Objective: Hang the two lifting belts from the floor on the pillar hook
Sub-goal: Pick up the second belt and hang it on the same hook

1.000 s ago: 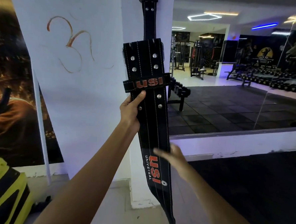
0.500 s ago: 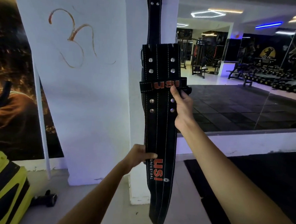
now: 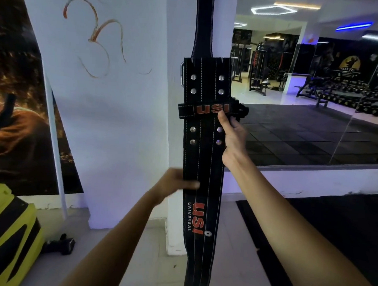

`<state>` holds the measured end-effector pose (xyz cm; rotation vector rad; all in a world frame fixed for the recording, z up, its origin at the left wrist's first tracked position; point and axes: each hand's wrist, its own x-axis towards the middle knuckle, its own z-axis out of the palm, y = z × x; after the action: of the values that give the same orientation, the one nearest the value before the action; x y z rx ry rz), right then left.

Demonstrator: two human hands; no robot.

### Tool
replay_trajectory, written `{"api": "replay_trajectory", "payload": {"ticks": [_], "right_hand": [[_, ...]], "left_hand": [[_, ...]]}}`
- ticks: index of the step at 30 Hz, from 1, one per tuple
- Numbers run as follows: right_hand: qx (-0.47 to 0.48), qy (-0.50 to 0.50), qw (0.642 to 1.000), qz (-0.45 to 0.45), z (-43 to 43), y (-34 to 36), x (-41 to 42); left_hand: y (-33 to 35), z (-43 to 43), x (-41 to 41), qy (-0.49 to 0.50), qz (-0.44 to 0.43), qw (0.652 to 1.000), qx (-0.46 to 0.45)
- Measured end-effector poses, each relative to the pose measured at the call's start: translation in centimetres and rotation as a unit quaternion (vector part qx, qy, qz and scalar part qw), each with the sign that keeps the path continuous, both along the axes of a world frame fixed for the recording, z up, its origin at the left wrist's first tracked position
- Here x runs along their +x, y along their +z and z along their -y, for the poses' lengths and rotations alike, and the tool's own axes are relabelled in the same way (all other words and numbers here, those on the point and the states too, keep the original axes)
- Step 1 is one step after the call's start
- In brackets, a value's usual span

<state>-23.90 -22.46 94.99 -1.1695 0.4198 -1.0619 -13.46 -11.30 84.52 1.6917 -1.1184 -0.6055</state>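
Both hands grip the belt (image 3: 202, 157): right hand (image 3: 232, 134) pinches its edge just under the keeper loop (image 3: 204, 111), left hand (image 3: 174, 184) clasps the opposite edge lower down. Belt hangs flat against the pillar (image 3: 169, 119), hook out of view above; judged steadying after hanging, so next comes a gentle release.

a: what is blocking the way in front?
b: the belt (image 3: 203, 157) is hanging flat against the pillar (image 3: 172, 142), covering its corner.
a: and off to the sides?
b: the white wall (image 3: 110, 116) is closing the left, the mirror (image 3: 308, 95) is walling off the right; the floor (image 3: 231, 267) is lying open beneath both forearms.
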Motion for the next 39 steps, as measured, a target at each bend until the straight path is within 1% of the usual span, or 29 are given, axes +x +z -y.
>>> {"api": "replay_trajectory", "payload": {"ticks": [1, 2, 3, 4, 6, 8, 10, 11, 12, 13, 15, 16, 17, 18, 20, 21, 23, 24, 26, 29, 32, 33, 35, 37, 39], "right_hand": [[-0.004, 0.009, 1.000, -0.004, 0.0, -0.3, 0.1], [-0.010, 0.019, 1.000, -0.009, -0.1, -0.4, 0.1], [-0.016, 0.024, 0.999, -0.017, -0.1, -0.6, 0.2], [-0.024, 0.027, 0.999, -0.025, -0.2, -0.7, 0.2], [-0.045, 0.035, 0.998, -0.028, -0.2, -1.0, 0.1], [-0.073, 0.070, 0.995, -0.010, 0.1, -1.6, -0.2], [-0.086, 0.112, 0.990, -0.006, 0.8, -3.6, -0.5], [-0.087, 0.127, 0.988, -0.024, 1.1, -5.1, -1.0], [-0.091, 0.142, 0.984, -0.055, 1.5, -7.0, -1.6], [-0.101, 0.160, 0.976, -0.105, 1.9, -8.9, -2.3], [-0.104, 0.209, 0.948, -0.217, 2.5, -11.8, -3.7], [-0.107, 0.220, 0.935, -0.259, 2.8, -12.3, -4.0], [-0.108, 0.213, 0.932, -0.272, 3.0, -11.6, -4.0], [-0.100, 0.194, 0.944, -0.248, 3.1, -10.0, -3.7], [-0.052, 0.166, 0.977, -0.127, 3.2, -5.3, -2.6], [-0.048, 0.158, 0.982, -0.088, 3.1, -2.5, -2.1], [-0.093, 0.135, 0.983, -0.086, 3.0, 1.4, -1.6], [-0.122, 0.132, 0.979, -0.096, 3.0, 2.1, -1.3], [-0.126, 0.143, 0.974, -0.121, 2.4, 2.0, -0.9], [-0.055, 0.164, 0.979, -0.109, 1.1, 1.0, -0.1], [-0.002, 0.143, 0.983, -0.113, 0.3, 1.2, 0.9], [0.014, 0.138, 0.985, -0.106, 0.1, 1.2, 1.0], [0.026, 0.156, 0.985, -0.066, 0.0, 0.9, 1.4], [0.003, 0.201, 0.979, -0.015, -0.1, 0.7, 1.4], [-0.019, 0.227, 0.973, 0.027, -0.1, 0.6, 1.5]], "left_hand": [[2.5, 0.2, -0.3, 0.022, -0.067, 0.993, -0.098], [4.9, 0.4, -0.6, 0.045, -0.113, 0.975, -0.186], [6.9, 0.8, -0.7, 0.062, -0.134, 0.959, -0.242], [8.3, 1.2, -0.9, 0.075, -0.140, 0.950, -0.270], [9.4, 1.8, -1.2, 0.102, -0.149, 0.941, -0.286], [9.4, 2.3, -1.4, 0.124, -0.174, 0.928, -0.305], [9.4, 2.5, -1.6, 0.134, -0.201, 0.915, -0.324], [9.4, 2.6, -1.6, 0.134, -0.205, 0.913, -0.327], [9.3, 2.7, -1.6, 0.135, -0.202, 0.914, -0.325], [9.1, 2.7, -1.5, 0.135, -0.198, 0.916, -0.321], [8.7, 2.5, -1.5, 0.131, -0.199, 0.921, -0.308], [8.5, 2.5, -1.6, 0.127, -0.202, 0.923, -0.301], [8.4, 2.5, -1.5, 0.122, -0.205, 0.926, -0.292], [8.3, 2.5, -1.6, 0.118, -0.206, 0.930, -0.282], [8.1, 2.5, -1.5, 0.112, -0.198, 0.937, -0.264], [8.1, 2.6, -1.5, 0.103, -0.188, 0.942, -0.257], [8.6, 2.4, -1.6, 0.076, -0.175, 0.952, -0.238], [9.2, 2.2, -1.7, 0.067, -0.174, 0.955, -0.231], [10.3, 1.8, -1.6, 0.072, -0.172, 0.956, -0.227], [11.4, 1.1, -1.2, 0.090, -0.166, 0.958, -0.217], [11.6, 0.7, -1.6, 0.107, -0.199, 0.952, -0.204], [11.7, 0.6, -1.8, 0.112, -0.214, 0.948, -0.209], [12.1, 0.6, -1.8, 0.115, -0.211, 0.944, -0.227], [12.3, 0.6, -1.6, 0.115, -0.201, 0.939, -0.255], [12.2, 0.5, -1.2, 0.106, -0.234, 0.928, -0.271]]}}
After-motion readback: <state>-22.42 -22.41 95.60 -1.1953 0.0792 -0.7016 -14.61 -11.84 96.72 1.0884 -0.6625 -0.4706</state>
